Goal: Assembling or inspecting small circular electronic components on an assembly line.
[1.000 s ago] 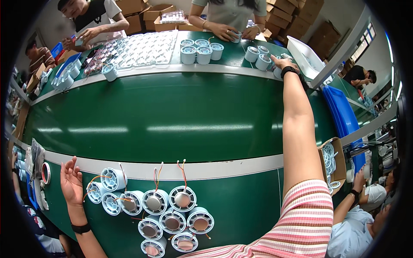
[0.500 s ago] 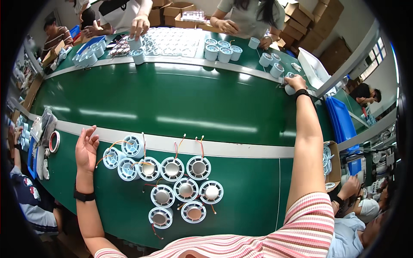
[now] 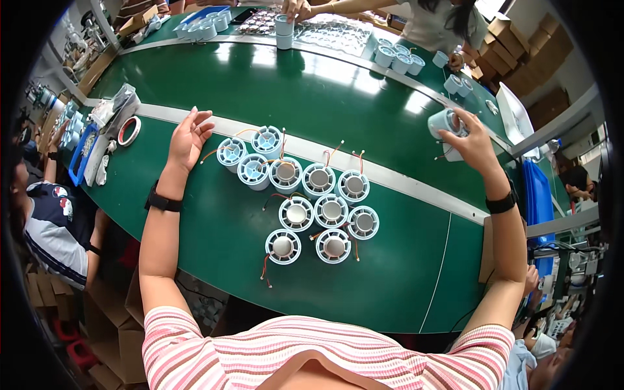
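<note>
Over the far right part of the green table, my right hand [image 3: 474, 140] is closed on a light-blue cup-shaped housing [image 3: 441, 123]. A second pale housing [image 3: 453, 152] shows just below it, partly hidden by the fingers; whether I grip this one too I cannot tell. My left hand [image 3: 187, 140] is raised with its fingers loosely apart and nothing in it. To its right stands a group of similar housings. Several have a silver disc in the middle, like this near one [image 3: 334, 246]. Three at the upper left show open spokes, among them this housing [image 3: 231, 153]. Thin coloured wires stick out.
A grey rail [image 3: 403, 181] crosses between me and the green belt [image 3: 260, 78]. Left lie a tape roll [image 3: 129, 131] and a blue tray [image 3: 82, 156]. Opposite, a co-worker's hand [image 3: 298, 9] is at stacked housings [image 3: 284, 32]. Right are a white bin [image 3: 513, 114] and blue crates [image 3: 538, 195].
My right hand has drawn back from the far right edge toward me, bringing a housing along. The whole view has shifted with my head. My left hand stays open beside the group.
</note>
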The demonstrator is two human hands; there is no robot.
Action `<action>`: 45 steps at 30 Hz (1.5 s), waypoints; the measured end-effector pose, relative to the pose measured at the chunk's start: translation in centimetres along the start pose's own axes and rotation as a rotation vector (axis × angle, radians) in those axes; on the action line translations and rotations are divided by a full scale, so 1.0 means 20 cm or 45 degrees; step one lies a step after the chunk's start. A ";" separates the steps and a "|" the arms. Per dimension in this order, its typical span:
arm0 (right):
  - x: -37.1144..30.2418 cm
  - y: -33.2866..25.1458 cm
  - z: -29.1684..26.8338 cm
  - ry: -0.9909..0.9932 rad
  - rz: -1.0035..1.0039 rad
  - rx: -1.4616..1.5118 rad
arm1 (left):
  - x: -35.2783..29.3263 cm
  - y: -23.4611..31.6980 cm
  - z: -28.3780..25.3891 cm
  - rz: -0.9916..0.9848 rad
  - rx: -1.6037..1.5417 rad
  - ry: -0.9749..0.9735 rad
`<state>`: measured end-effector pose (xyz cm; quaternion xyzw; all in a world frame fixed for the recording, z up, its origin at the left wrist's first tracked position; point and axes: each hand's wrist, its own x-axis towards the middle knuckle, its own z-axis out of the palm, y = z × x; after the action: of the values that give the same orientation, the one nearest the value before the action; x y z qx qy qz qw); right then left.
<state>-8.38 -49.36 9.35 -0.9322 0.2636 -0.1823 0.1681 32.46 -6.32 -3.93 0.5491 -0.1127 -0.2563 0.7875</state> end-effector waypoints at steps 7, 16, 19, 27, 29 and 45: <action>-0.26 -0.47 0.31 -0.408 -0.303 0.066 | 0.01 0.01 -0.03 -0.015 -0.004 -0.063; -0.41 -0.43 0.43 -0.302 -0.650 0.095 | 0.02 -0.01 0.04 -0.068 0.021 -0.126; -0.35 -0.46 0.30 -0.568 -0.792 0.195 | 0.03 0.00 -0.01 -0.065 0.020 -0.137; 0.37 0.77 0.03 0.409 0.267 -0.798 | 0.01 -0.04 0.05 -0.020 0.038 -0.053; 0.37 1.05 0.11 0.240 0.807 -0.758 | -0.03 -0.04 0.03 -0.005 0.089 -0.025; 0.71 1.51 0.33 0.731 0.421 -0.396 | -0.08 0.00 -0.01 0.022 0.110 0.042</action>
<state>-7.24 -80.09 -5.19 -0.8023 0.4718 -0.3645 -0.0293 31.11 -5.28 -3.76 0.5859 -0.1153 -0.2352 0.7669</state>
